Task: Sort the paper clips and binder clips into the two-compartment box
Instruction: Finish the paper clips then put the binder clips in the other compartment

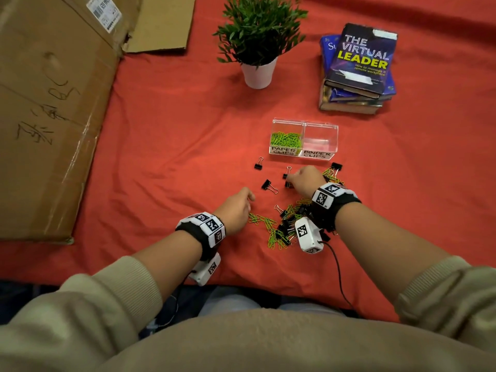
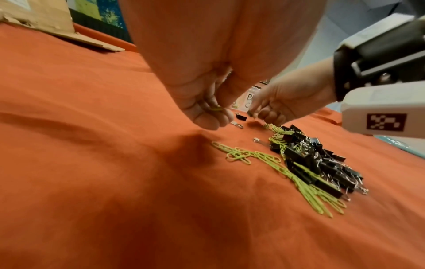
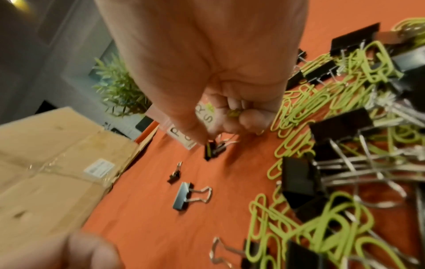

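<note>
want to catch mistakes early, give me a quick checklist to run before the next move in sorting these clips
1. Right hand has its binder clip: cannot tell, fingertips are at it but the picture is blurred.
2. Left hand holds paper clips only: ok, a green one shows between curled fingers.
3. Binder clips compartment free to receive: ok, it looks empty.
4. Paper clips compartment unmixed: ok, only green clips show.
5. Path to the box clear: ok, only loose binder clips lie before it.
6. Mixed pile sorted: not ok.
</note>
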A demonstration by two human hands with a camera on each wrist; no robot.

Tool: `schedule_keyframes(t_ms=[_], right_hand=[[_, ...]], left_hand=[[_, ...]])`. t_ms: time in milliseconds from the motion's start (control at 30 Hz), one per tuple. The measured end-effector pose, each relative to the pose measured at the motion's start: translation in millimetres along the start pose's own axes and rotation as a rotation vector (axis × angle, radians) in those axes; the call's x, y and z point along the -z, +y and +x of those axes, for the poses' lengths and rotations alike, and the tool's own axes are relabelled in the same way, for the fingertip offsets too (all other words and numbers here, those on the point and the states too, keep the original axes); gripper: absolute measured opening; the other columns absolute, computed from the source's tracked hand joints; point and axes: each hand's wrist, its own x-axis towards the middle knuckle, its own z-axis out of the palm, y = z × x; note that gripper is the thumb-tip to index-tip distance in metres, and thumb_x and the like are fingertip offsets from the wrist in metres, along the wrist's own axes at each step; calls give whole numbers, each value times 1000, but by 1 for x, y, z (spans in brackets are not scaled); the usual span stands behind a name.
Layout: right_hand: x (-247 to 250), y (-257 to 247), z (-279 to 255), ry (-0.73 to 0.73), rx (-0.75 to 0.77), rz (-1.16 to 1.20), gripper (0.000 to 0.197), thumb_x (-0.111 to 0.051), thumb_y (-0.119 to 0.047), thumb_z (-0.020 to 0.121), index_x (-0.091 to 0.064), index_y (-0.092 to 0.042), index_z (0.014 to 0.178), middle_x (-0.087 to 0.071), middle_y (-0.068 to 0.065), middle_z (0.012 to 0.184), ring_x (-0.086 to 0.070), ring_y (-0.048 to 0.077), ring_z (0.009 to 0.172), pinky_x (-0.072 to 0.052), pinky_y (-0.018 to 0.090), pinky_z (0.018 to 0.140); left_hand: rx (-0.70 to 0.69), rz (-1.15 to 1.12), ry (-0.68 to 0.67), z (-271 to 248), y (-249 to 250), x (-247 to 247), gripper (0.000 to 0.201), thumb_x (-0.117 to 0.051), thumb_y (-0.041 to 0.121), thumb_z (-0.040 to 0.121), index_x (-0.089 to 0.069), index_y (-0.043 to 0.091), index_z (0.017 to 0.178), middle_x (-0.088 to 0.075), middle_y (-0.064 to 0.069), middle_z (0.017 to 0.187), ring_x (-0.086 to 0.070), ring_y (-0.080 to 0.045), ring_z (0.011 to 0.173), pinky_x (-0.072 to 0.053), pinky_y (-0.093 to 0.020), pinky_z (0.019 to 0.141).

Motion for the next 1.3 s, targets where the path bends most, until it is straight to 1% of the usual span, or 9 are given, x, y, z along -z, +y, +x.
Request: schedule_keyframes(t_ms=[100, 200, 300, 433, 767, 900, 1033, 1200, 1300], right_hand=[[10, 4, -8, -34, 24, 251, 20, -55, -24, 84, -55, -8, 70, -56, 7, 58, -50, 22, 52, -43, 30, 57], [13, 9, -12, -76, 14, 395, 16, -60, -20, 81, -59, -5, 79, -65, 9, 73, -58, 22, 51, -47, 32, 56], [13, 11, -13, -78, -1, 498, 17, -63, -18, 82, -54, -10, 70, -66, 8, 85, -59, 21, 52, -48, 33, 61], [12, 13, -13, -103, 8, 579, 15, -64, -13, 82, -61, -10, 67, -64, 7, 85, -59, 21, 56, -51, 37, 70], [9, 15, -19, -181, 15, 600, 17, -49, -4, 93, -64, -9, 89, -59, 13, 82, -49, 14, 57, -42, 25, 51], [10, 12, -22, -164, 15, 655, 26, -41, 3, 93, -66, -3, 89, -62, 12, 86, -52, 13, 58, -43, 23, 51], [9, 12, -20, -124, -2, 663, 28, -41, 4, 92, -66, -6, 84, -62, 9, 79, -50, 13, 55, -42, 22, 49], [7, 14, -18, -108, 17, 614, 23, -50, 4, 89, -67, -12, 84, -60, 8, 73, -49, 12, 55, -41, 21, 49], [8, 13, -20, -114, 17, 635, 21, -51, 6, 87, -67, -8, 88, -60, 7, 75, -50, 11, 55, -41, 20, 47]], left_hand=[[-13, 72, -18, 5, 1, -4, 21, -37, 7, 95, -54, 6, 106, -62, -12, 102, -55, -25, 91, -37, -26, 77], [-84, 223, -25, 6, -1, -10, 22, -48, 27, 96, -54, 7, 103, -61, -12, 104, -56, -28, 97, -40, -33, 83], [-173, 382, -57, 6, -9, -15, 29, -61, 30, 88, -53, 11, 108, -56, -10, 111, -54, -27, 105, -44, -35, 91], [-203, 490, -13, 5, -14, -16, 25, -60, 25, 89, -52, 8, 105, -53, -11, 111, -52, -30, 109, -43, -40, 94], [-176, 719, -69, 6, -13, -19, 32, -41, 30, 99, -46, 3, 116, -48, -14, 121, -48, -30, 115, -41, -40, 98], [-159, 768, -73, 3, -11, -22, 33, -37, 27, 100, -45, 1, 119, -47, -17, 122, -49, -34, 114, -43, -43, 96], [-228, 777, -23, 0, -9, -24, 21, -39, 11, 97, -50, 0, 111, -52, -20, 113, -56, -37, 107, -46, -44, 88], [-230, 816, -90, -2, -1, -21, 29, -32, -3, 90, -42, 5, 116, -51, -15, 121, -48, -32, 115, -41, -39, 97], [-200, 641, -80, 2, -4, -18, 34, -38, -7, 84, -43, 4, 116, -52, -16, 121, -48, -33, 116, -40, -39, 98]])
